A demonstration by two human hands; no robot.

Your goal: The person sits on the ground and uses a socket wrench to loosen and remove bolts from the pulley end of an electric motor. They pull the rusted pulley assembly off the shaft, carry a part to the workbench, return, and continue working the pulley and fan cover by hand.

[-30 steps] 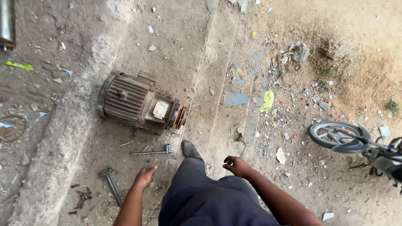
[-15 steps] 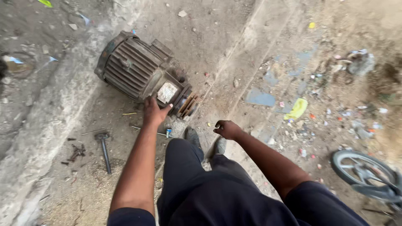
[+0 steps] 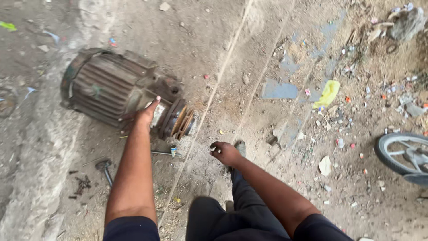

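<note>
A ribbed, rusty electric motor (image 3: 111, 87) lies on its side on the dirt ground, its pulley end (image 3: 180, 120) pointing right. My left hand (image 3: 146, 114) rests flat on the motor's housing beside the pulley, fingers together, not wrapped around anything. My right hand (image 3: 226, 153) hangs loosely curled above the ground to the right of the motor, holding nothing that shows. My legs in dark trousers fill the bottom middle.
A hammer (image 3: 105, 169) and a thin screwdriver (image 3: 164, 153) lie on the ground below the motor. A wheel (image 3: 401, 156) of a small vehicle shows at the right edge. Litter, a yellow wrapper (image 3: 327, 93) and stones are scattered at the right.
My left hand has reached up from beside my leg and landed on the motor. The view has moved closer to the motor, and my right hand has stayed curled.
</note>
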